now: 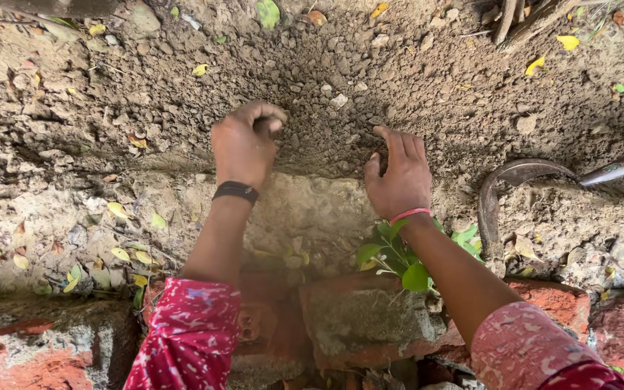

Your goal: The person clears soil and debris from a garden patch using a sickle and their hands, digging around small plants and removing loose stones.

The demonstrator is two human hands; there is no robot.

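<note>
Left hand (pixel 243 148) curls its grip around loose soil (pixel 326 94); right hand (pixel 397 177) presses flat, grip open; a sickle (pixel 500 191) lies right.

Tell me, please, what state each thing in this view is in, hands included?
Left hand: fingers curled, pressing on the loose soil.
Right hand: flat, fingers spread on the soil.
Loose soil: dry, crumbly, heaped ahead of both hands.
Sickle: lying on the ground, untouched, right of the right hand.
Green seedling: lying by the bricks, under the right wrist.
Brick edging: worn, partly broken.
</note>
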